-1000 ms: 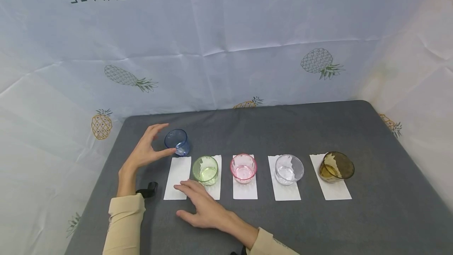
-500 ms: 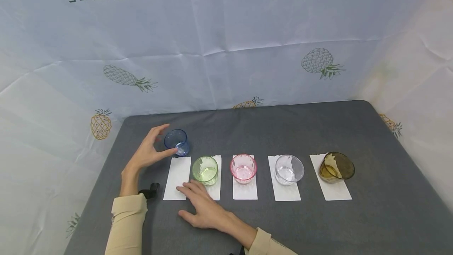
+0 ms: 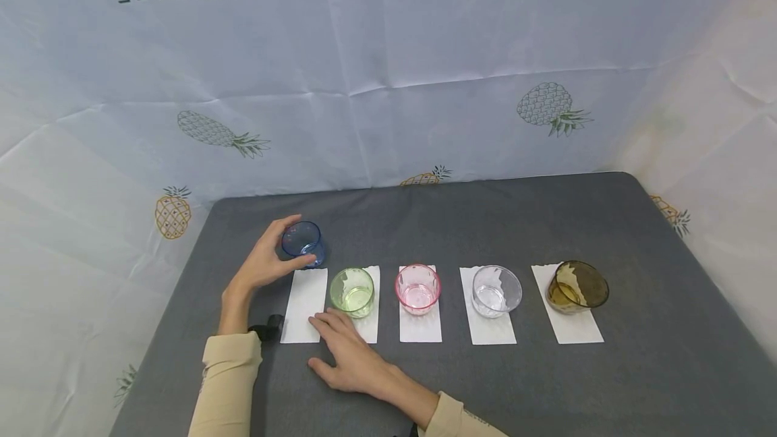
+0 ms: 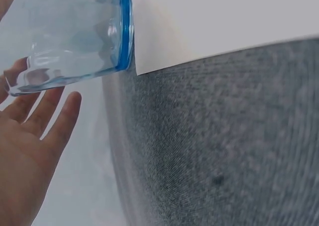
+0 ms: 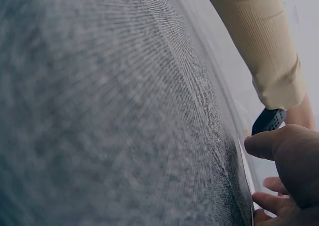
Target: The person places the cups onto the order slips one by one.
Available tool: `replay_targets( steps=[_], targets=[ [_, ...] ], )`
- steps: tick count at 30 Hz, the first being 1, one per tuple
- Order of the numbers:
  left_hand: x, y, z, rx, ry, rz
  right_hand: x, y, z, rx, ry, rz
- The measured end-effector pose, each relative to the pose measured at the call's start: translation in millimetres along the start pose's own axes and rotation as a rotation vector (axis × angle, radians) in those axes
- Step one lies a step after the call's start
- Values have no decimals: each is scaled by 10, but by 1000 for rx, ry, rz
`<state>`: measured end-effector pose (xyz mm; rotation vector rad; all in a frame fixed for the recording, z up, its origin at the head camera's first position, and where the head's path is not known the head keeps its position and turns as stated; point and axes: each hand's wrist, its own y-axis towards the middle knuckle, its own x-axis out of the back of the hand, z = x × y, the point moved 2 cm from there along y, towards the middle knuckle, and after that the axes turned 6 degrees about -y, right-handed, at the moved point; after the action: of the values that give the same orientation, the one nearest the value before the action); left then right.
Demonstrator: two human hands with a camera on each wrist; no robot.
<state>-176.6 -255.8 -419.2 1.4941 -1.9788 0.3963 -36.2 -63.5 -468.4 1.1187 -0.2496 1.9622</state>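
Blue cup [image 3: 302, 243]: on the grey table [image 3: 546, 221], just behind the leftmost white napkin [image 3: 305, 295]; left hand [image 3: 264, 263] grasps it. Right hand [image 3: 349, 356]: flat, fingers relaxed, fingertips on that napkin's near end.

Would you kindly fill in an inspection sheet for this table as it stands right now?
Surface: dark grey table, covered in grey fabric.
Job's things: blue cup off its white napkin, just behind it; green cup, pink cup, clear cup and amber cup each on a napkin.
Clutter: nothing seen.
Grips: left hand holds the blue cup; right hand rests flat, fingertips on the bare napkin.
Cables: nothing seen; black wrist strap.
Surroundings: pineapple-print backdrop.
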Motion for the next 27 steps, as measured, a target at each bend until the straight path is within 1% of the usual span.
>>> replay_targets(
  steps=[7,12,17,20,23,27],
  targets=[
    [-31,19,14,19,-15,-1,-11,10,-1,-16,5,-22],
    [-37,21,8,22,-14,-6,-12,13,-1,-7,21,-32],
    [-37,28,8,7,-3,-19,-4,14,7,11,39,-21],
    [-36,26,3,-11,-4,-36,-3,18,13,-5,43,-42],
    [-32,22,-9,-29,-2,-61,-13,27,21,-38,14,-87],
    [-34,18,-17,-46,-3,-88,-42,44,37,-67,-72,-132]
  ],
)
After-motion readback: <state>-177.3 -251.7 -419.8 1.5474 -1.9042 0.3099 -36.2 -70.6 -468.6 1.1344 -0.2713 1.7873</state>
